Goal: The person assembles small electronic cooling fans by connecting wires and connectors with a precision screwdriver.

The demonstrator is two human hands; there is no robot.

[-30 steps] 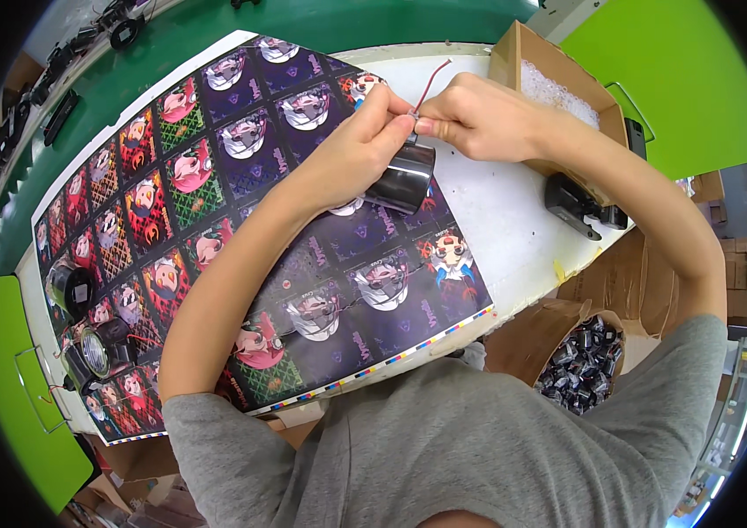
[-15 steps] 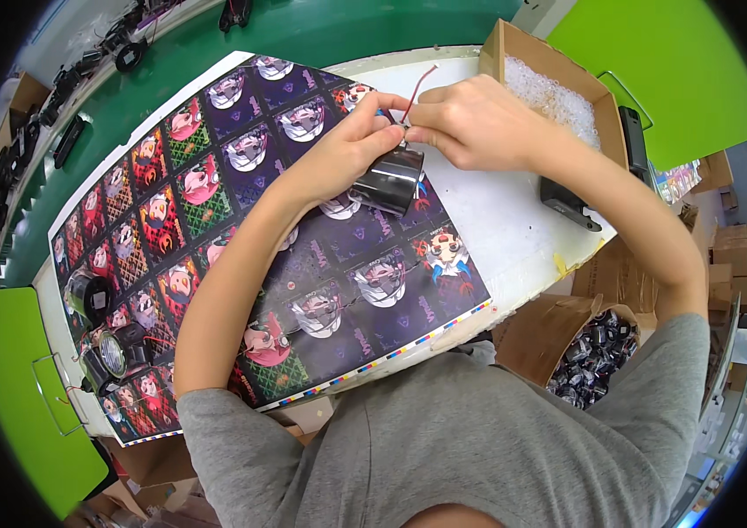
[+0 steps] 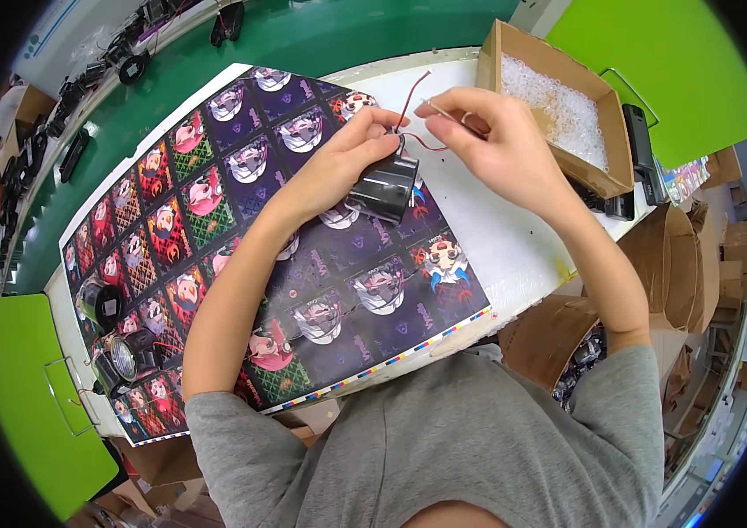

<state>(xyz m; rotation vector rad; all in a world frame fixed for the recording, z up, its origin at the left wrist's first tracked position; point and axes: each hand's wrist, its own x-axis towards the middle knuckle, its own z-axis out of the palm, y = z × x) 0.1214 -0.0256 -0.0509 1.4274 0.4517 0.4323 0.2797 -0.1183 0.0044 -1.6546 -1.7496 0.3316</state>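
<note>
My left hand (image 3: 351, 158) grips a shiny black cylindrical part (image 3: 384, 187) and holds it just above the printed cartoon sheet (image 3: 215, 211) on the white table (image 3: 497, 238). Thin red wires (image 3: 409, 110) rise from the top of the part. My right hand (image 3: 497, 141) is to the right of it, fingers pinching a thin wire end near the red wires. An open cardboard box (image 3: 514, 57) of small clear bits (image 3: 558, 110) stands just beyond my right hand.
Several round black parts (image 3: 123, 352) with wires lie at the sheet's near left end. Black devices (image 3: 637, 158) sit right of the box. Cardboard boxes (image 3: 681, 264) stand at the right, one low box holding dark parts (image 3: 580, 361). A green belt (image 3: 303, 35) runs behind the table.
My right hand has drawn away to the right from my left hand, pulling a thin wire with it. The black part has stayed in my left hand, tilted slightly.
</note>
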